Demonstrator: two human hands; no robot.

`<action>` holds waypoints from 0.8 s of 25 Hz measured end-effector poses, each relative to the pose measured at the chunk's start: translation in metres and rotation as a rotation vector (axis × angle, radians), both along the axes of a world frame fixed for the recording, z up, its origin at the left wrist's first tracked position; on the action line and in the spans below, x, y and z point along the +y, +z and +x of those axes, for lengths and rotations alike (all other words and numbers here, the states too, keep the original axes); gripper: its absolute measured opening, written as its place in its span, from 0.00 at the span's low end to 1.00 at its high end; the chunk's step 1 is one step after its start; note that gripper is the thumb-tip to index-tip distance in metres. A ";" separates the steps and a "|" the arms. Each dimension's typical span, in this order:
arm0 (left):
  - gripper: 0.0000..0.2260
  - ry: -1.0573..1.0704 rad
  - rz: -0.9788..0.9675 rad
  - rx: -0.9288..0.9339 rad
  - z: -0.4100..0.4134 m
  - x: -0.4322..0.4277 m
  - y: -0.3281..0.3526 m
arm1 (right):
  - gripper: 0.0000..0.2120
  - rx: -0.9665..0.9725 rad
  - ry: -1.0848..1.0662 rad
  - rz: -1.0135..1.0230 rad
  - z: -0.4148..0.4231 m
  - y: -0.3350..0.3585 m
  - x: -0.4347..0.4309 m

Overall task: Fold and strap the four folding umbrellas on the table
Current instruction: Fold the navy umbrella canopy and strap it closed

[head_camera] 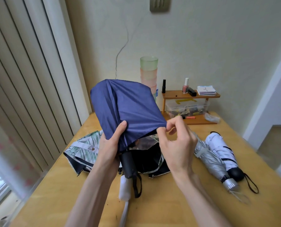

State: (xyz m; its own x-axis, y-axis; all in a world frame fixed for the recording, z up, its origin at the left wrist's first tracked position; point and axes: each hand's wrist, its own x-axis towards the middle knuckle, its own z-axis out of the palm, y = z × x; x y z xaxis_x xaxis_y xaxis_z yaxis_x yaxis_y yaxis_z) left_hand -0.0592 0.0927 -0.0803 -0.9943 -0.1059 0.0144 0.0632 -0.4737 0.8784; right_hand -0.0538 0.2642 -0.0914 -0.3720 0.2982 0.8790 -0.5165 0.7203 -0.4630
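- Navy umbrella (pixel 125 108) at frame centre, raised above the table (pixel 177 202): canopy loose and puffed, unstrapped, black handle (pixel 128 163) pointing down.
- Left hand (pixel 111 145) wrapped round the gathered fabric just above the handle, thumb on the cloth.
- Right hand (pixel 174 145) pinching the canopy hem between thumb and forefinger, other fingers loosely curled.

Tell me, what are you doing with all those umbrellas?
A person is folding the blue umbrella: the left hand grips it above the black handle, the right hand pinches its loose cloth. It is not strapped yet. A leafy umbrella sprawls on the table underneath; a silver umbrella and a white umbrella lie collapsed to the right.
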 end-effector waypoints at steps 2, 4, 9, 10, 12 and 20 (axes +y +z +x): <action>0.20 0.017 0.005 0.006 0.000 0.000 0.001 | 0.12 -0.052 0.101 -0.054 0.002 -0.001 -0.005; 0.19 0.011 0.001 0.010 0.002 0.003 0.002 | 0.20 -0.238 0.342 -0.145 0.002 0.004 -0.008; 0.19 0.079 -0.017 0.025 -0.001 -0.006 -0.001 | 0.18 -0.143 0.219 -0.263 -0.002 0.010 0.012; 0.20 0.088 -0.022 0.028 -0.002 -0.008 -0.001 | 0.17 -0.104 0.196 -0.266 -0.002 0.013 0.017; 0.19 0.083 -0.045 0.039 -0.001 -0.009 -0.001 | 0.14 -0.099 0.239 -0.265 -0.001 0.017 0.018; 0.21 0.081 -0.099 0.051 -0.003 -0.012 -0.003 | 0.21 -0.156 0.252 -0.295 -0.006 0.016 0.029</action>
